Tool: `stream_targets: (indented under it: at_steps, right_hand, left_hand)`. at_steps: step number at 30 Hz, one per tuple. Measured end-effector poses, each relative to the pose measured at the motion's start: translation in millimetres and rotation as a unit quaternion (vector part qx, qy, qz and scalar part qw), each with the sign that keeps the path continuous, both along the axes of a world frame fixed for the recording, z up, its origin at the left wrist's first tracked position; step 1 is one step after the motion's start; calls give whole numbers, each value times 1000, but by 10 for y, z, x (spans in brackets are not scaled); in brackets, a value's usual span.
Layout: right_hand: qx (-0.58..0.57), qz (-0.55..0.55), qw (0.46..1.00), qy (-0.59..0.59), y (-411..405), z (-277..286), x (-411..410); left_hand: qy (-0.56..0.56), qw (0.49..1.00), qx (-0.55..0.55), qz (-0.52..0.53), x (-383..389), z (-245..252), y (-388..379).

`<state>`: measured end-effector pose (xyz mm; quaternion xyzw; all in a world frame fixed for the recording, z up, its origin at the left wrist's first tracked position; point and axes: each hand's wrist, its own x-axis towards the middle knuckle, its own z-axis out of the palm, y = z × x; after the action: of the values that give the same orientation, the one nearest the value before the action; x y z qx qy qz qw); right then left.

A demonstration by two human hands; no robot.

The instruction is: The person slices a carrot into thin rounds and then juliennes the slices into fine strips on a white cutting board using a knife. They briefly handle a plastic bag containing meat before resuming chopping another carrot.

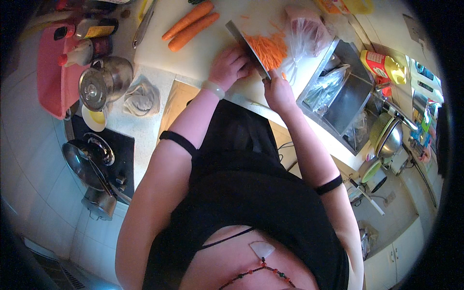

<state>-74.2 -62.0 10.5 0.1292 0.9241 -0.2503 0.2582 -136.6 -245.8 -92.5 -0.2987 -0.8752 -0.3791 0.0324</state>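
Note:
My right hand (pixel 280 93) grips the handle of a broad kitchen knife (pixel 243 44), its blade slanting up and to the left. Right against the blade's right side lies a heap of shredded carrot (pixel 269 49). My left hand (pixel 229 68) rests on the pale work surface to the left of the blade, fingers bent and pointing toward it. What is under those fingers is hidden. Two whole peeled carrots (pixel 188 20) (pixel 195 32) lie side by side further up and left. A clear plastic bag with pinkish meat (pixel 308 30) sits to the right of the shreds.
A steel sink (pixel 346 103) holding plastic bags lies at the right, with a faucet (pixel 400 115) beyond it. At the left stand a lidded steel pot (pixel 108 81), a crumpled cloth (pixel 143 97), a pink basin (pixel 54 76) and a wok (pixel 81 163) on a black hob (pixel 123 145).

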Motion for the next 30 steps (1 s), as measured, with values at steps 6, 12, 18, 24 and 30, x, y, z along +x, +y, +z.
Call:
stream_targets:
  at_steps: [6,12,18,24,30]
  right_hand:
    - [-76,24,995,57,-11,70,135]
    - [-45,36,994,89,-33,161,143]
    - [-38,35,994,101,-31,235,103]
    - [-29,40,998,40,-6,237,106]
    - [-10,39,999,12,-8,205,45]
  left_hand:
    - [3,1000,22,18,36,-4,-17]
    - [-5,999,40,13,15,-16,-4]
    - [2,1000,23,18,1,5,3]
    - [-18,999,23,18,6,-31,-15]
    - [-38,999,-11,29,20,-35,-4]
